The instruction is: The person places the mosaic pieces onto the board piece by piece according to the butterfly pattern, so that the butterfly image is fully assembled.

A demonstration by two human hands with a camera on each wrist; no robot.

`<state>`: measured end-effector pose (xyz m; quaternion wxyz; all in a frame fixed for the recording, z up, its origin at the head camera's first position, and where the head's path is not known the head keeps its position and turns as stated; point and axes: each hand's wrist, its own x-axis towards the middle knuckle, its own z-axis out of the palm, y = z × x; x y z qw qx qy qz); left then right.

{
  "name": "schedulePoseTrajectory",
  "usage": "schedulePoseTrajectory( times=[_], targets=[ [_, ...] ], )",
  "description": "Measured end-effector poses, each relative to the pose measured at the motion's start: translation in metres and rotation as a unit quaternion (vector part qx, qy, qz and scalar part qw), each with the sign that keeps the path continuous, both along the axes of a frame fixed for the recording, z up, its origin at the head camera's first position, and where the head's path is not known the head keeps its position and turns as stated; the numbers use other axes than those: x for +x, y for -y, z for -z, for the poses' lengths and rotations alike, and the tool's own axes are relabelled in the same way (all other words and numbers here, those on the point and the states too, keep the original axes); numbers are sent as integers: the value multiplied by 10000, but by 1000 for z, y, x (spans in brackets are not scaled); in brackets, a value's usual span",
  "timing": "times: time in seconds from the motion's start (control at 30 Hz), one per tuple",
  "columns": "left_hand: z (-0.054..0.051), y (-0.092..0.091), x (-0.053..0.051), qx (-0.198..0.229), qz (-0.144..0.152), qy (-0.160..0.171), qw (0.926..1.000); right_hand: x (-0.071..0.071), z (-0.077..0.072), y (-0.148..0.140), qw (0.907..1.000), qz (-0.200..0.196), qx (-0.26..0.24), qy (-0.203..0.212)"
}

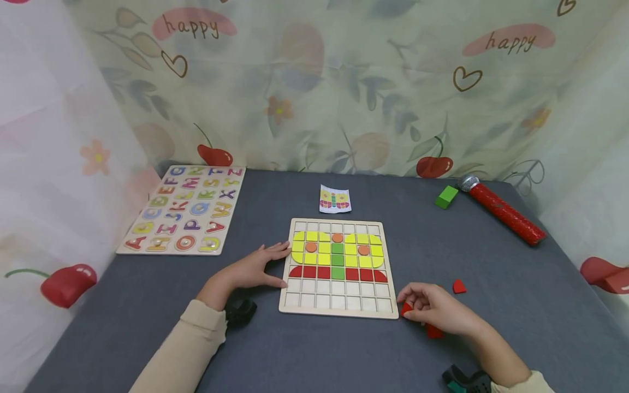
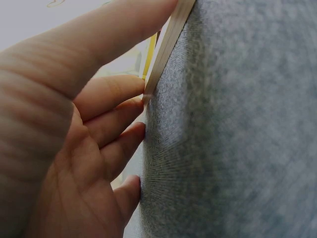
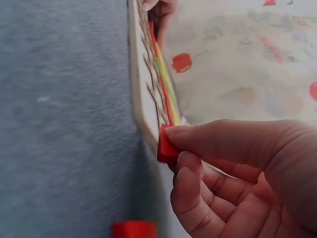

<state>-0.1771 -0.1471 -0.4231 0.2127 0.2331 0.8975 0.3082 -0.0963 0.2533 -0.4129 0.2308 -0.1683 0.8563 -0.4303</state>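
Observation:
A wooden grid board lies mid-table, bearing a pattern of yellow, green, orange and red tiles; its lowest two rows of cells are bare. My left hand rests at the board's left edge, thumb and fingertips touching the rim, fingers fairly straight. Just off the lower right corner, my right hand pinches a red tile between thumb and fingers. Another red tile lies on the table beneath that hand, partly hidden by it. Farther right is a red tile with a rounded side.
Behind the board lies a small picture card with a butterfly pattern. An alphabet board is at the left. A green block and a red microphone lie at the back right. A patterned cloth hangs behind the table.

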Motion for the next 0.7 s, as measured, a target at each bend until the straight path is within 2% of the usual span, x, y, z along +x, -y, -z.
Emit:
schedulePoseTrajectory(
  times=[0.3, 0.6, 0.7],
  targets=[
    [2, 2, 1, 33, -14, -14, 10000, -24, -11, 28, 9991, -305, 97, -283],
    [0, 1, 1, 85, -17, -36, 10000, -50, -23, 86, 9938, -1032, -87, -392],
    [0, 1, 0, 64, -4, -33, 10000, -57, -24, 107, 9923, -1161, -207, -372]
  ],
)
